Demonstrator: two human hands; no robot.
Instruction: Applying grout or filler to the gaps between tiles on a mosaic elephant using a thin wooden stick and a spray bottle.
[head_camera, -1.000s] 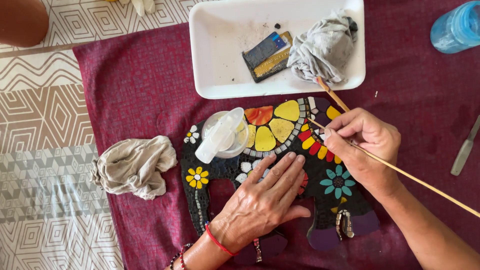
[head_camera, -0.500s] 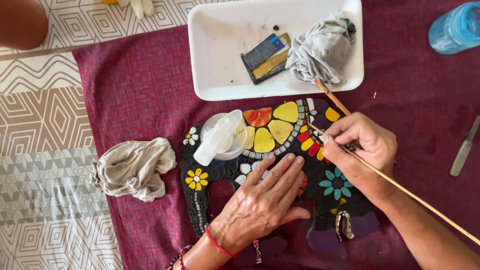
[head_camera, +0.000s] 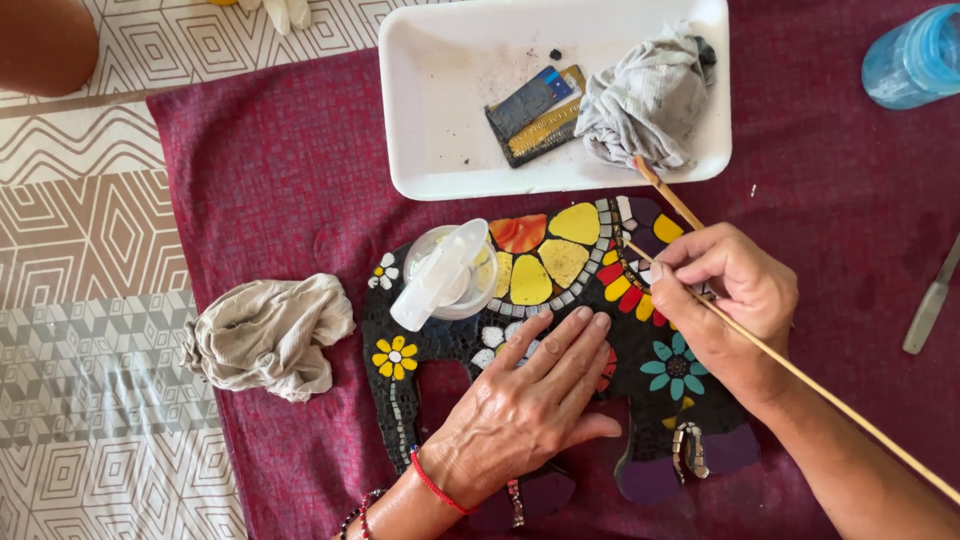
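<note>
Head view, read left to right. At nine o'clock I see a crumpled beige rag (head_camera: 268, 334) lying on the maroon cloth (head_camera: 260, 150) that covers the surface. Just right of it lies the elephant-shaped mosaic (head_camera: 560, 300), at the centre of the frame: a flat black plaque set with yellow, orange and red tile pieces and small flowers. A small clear cup (head_camera: 455, 275) rests on its upper left part, with a white plastic piece lying across the rim; what the cup holds I cannot tell.

My left hand (head_camera: 525, 415) lies flat on the plaque's lower middle, fingers spread and pressing down. My right hand (head_camera: 725, 300), at three o'clock, pinches a thin wooden stick (head_camera: 800, 370) like a pen, its tip set against the tile joints near the coloured fan.

Handling, as I judge it: the plaque looks stiff and fairly heavy, its glazed tiles brittle and slick; best taken by the plain edges, supported from beneath, not by the legs.

At twelve o'clock, a white tray (head_camera: 440, 110) holds a dark card-like scraper (head_camera: 535, 112), a bunched grey rag (head_camera: 645, 100) and dark specks. At one o'clock stands a blue bottle (head_camera: 915, 55); at three o'clock, a grey tool (head_camera: 930, 305).
</note>
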